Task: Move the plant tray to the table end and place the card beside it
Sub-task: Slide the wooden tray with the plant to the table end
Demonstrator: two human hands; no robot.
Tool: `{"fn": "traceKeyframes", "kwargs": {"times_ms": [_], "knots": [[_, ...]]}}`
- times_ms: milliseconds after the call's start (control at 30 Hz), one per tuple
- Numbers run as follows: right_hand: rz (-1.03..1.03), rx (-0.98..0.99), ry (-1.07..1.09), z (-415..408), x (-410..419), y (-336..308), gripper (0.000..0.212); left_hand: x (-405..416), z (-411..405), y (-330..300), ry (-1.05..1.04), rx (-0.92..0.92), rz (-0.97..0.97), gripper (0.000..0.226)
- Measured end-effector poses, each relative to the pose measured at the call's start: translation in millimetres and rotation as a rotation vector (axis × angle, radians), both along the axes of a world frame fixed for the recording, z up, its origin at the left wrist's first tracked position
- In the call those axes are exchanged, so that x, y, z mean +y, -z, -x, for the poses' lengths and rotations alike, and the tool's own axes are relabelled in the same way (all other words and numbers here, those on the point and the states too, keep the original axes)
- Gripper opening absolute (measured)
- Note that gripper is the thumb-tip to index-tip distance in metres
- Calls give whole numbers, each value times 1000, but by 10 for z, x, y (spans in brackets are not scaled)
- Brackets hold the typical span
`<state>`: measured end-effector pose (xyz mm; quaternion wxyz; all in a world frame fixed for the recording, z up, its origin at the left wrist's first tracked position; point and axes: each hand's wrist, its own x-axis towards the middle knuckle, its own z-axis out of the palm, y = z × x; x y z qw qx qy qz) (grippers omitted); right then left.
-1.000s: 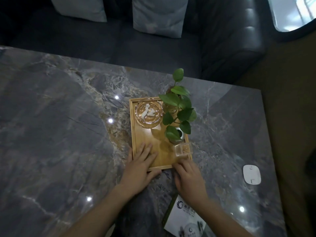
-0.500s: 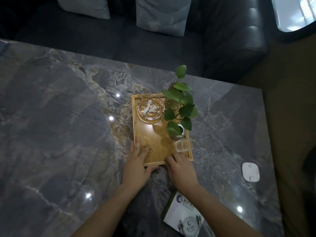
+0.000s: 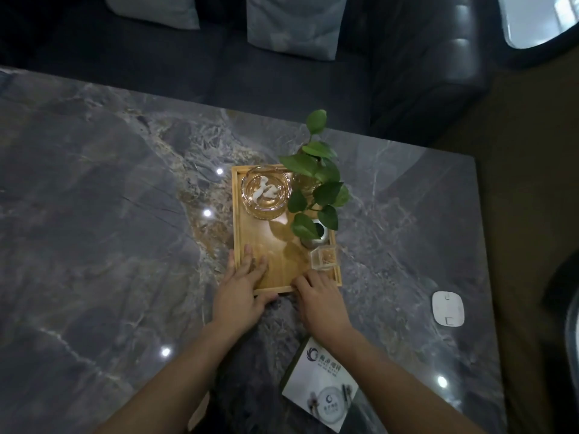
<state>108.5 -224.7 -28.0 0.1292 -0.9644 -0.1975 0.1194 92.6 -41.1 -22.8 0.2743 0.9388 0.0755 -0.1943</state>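
Observation:
A wooden tray (image 3: 239, 214) lies on the dark marble table (image 3: 94, 245), towards its far right part. On it stand a leafy green plant (image 3: 316, 183) in a small vase, a glass ashtray (image 3: 266, 192) and a small clear box (image 3: 324, 258). My left hand (image 3: 242, 292) grips the tray's near left corner, fingers flat on the wood and thumb under the near edge. My right hand (image 3: 319, 300) holds the near edge at the right, just below the clear box. A white printed card (image 3: 319, 389) lies flat on the table under my right forearm.
A white square device (image 3: 447, 307) lies near the table's right edge. Beyond the far edge stands a dark sofa (image 3: 282, 83) with grey cushions (image 3: 291, 23). Brown floor shows to the right of the table.
Both hands and the tray have slid a little farther away across the table. The grip looks the same, and the card has stayed where it was.

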Motion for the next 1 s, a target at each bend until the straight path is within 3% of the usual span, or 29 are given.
{"fn": "traceKeyframes", "kwargs": {"times_ms": [733,1000], "knots": [[-34,3,25,-221,-566,-30,2,-580,-222,25,6,-3,-31,79],[-24,-6,71,-302,-874,-36,14,-892,-335,-9,33,2,-1,78]]}}
